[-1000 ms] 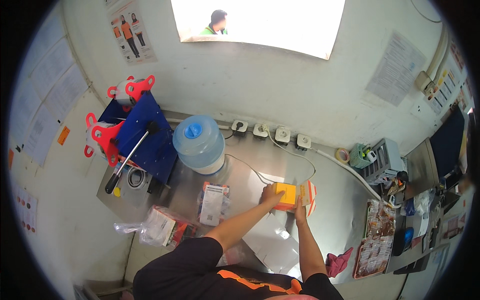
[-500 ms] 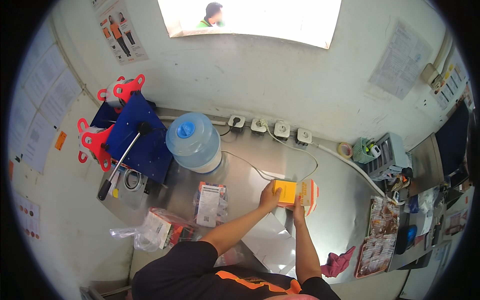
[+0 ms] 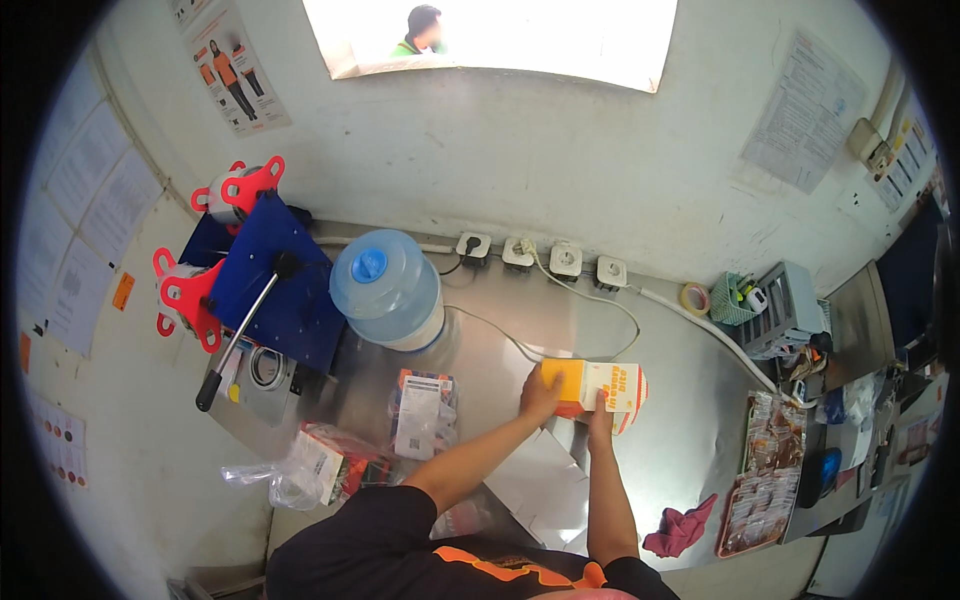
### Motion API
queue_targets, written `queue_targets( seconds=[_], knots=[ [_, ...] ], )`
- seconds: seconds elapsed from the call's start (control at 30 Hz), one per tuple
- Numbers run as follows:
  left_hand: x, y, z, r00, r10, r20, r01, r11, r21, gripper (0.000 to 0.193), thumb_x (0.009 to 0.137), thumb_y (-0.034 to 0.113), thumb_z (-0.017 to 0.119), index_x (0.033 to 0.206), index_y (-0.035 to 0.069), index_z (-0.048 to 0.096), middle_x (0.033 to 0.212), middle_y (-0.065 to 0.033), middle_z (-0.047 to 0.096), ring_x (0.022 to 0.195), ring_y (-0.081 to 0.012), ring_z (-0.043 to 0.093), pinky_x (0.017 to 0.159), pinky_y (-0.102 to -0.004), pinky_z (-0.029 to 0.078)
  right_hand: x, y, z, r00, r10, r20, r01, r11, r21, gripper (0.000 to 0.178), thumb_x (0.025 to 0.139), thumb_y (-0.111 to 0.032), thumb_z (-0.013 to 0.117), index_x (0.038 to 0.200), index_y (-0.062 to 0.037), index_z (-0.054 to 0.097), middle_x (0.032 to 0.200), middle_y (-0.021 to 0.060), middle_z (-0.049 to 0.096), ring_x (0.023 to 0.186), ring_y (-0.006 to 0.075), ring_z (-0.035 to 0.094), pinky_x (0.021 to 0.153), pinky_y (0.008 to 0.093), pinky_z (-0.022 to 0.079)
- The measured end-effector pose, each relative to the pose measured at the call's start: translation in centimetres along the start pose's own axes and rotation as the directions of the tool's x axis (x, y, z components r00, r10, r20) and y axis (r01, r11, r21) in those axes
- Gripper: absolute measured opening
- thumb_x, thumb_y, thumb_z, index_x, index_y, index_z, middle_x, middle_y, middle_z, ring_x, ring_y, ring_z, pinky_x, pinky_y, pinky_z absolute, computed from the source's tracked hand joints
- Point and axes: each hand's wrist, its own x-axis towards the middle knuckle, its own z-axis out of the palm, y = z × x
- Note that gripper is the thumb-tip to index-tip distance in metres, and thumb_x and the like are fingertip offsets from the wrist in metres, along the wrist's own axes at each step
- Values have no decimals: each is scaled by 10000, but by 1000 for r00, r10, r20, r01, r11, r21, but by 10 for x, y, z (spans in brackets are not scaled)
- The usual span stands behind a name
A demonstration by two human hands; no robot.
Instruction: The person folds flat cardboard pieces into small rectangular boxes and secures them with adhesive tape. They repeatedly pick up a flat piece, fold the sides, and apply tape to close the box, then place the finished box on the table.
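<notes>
Both of my hands hold a yellow, white and orange paper food carton (image 3: 612, 378) over the steel table, right of the middle. My left hand (image 3: 541, 396) grips its yellow left side, with the thumb lying on the front. At the lower edge of the white printed panel, my right hand (image 3: 600, 420) pinches the carton, thumb up. Orange stripes show along the carton's curved right edge. The fingers behind the carton are hidden. White sheets (image 3: 540, 485) lie on the table below, between my forearms.
Left stand a blue water jug (image 3: 385, 285) and a blue lever machine (image 3: 270, 280) with red parts. Plastic-wrapped packs (image 3: 424, 412) lie nearer. At right are a maroon cloth (image 3: 680, 526), a tray of sachets (image 3: 765, 480) and grey drawers (image 3: 780, 310). Sockets (image 3: 565, 260) and cables run along the wall.
The carton has turned in my hands: its white printed panel now faces up more fully, and less of the yellow face shows. Both hands keep hold of it. The whole view has shifted slightly.
</notes>
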Motion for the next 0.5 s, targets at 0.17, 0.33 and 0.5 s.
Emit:
queue_targets(
  seconds=[0.17,0.33,0.5],
  knots=[
    [-18,62,3,998,65,11,-66,964,257,707,834,343,770,1397,77,435,1406,-177,478,1295,-352,481,1050,-463,436,0,-6,-19,998,38,47,-41,996,76,489,1012,-319,584,1379,-4,512,1306,103,614,1147,194,614,979,340,479],
    [-18,40,15,978,175,-113,-154,973,173,714,840,244,758,1415,2,411,1351,-210,514,1258,-380,512,1059,-451,430,2,-4,-19,992,3,130,3,999,-48,456,1012,-294,591,1356,2,543,1303,100,620,1132,200,620,963,339,483],
    [-13,27,-10,993,118,-10,-117,992,52,738,867,209,728,1458,-30,357,1390,-236,495,1293,-383,502,1087,-442,415,-7,-1,-8,992,-5,123,33,973,-227,453,1018,-308,594,1334,16,568,1288,113,629,1116,218,625,947,345,491]
  ],
)
